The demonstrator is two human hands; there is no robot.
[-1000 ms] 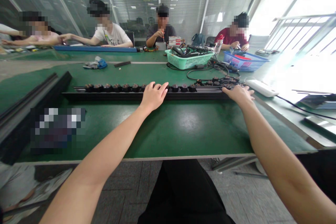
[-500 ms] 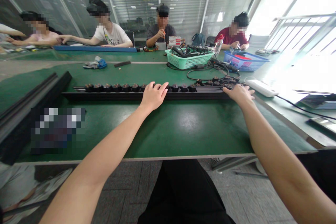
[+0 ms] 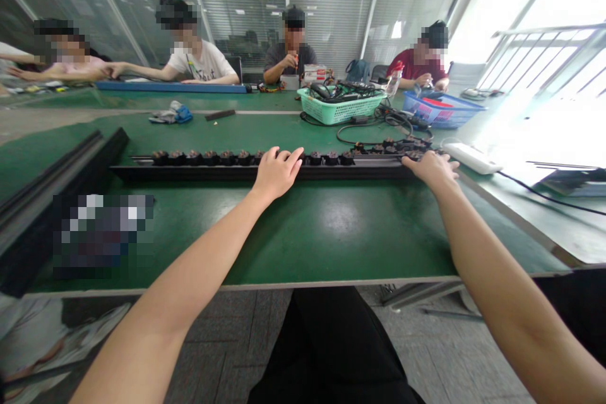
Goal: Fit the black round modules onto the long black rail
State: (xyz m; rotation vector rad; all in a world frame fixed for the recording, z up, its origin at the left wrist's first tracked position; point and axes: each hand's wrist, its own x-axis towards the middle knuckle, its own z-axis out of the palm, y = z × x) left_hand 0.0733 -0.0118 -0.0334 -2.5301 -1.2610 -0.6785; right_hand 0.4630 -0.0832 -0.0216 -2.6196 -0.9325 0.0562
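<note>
A long black rail [image 3: 213,173] lies across the green table in front of me, with a row of small round black pieces [image 3: 226,158] along it. My left hand [image 3: 278,172] is over the middle of the row, its fingers bent around one round piece that they mostly hide. At the rail's right end, my right hand [image 3: 433,167] has its fingers spread and its thumb at the rail. More round black pieces [image 3: 379,149] are bunched behind that end, partly covered by the right hand.
Black channels [image 3: 61,202] lie at the left, beside a blurred-out item [image 3: 104,233]. Behind the rail stand a green basket [image 3: 341,112] of cables and a blue basket [image 3: 442,115]. A white power strip [image 3: 473,158] is at the right. Several people sit across the table.
</note>
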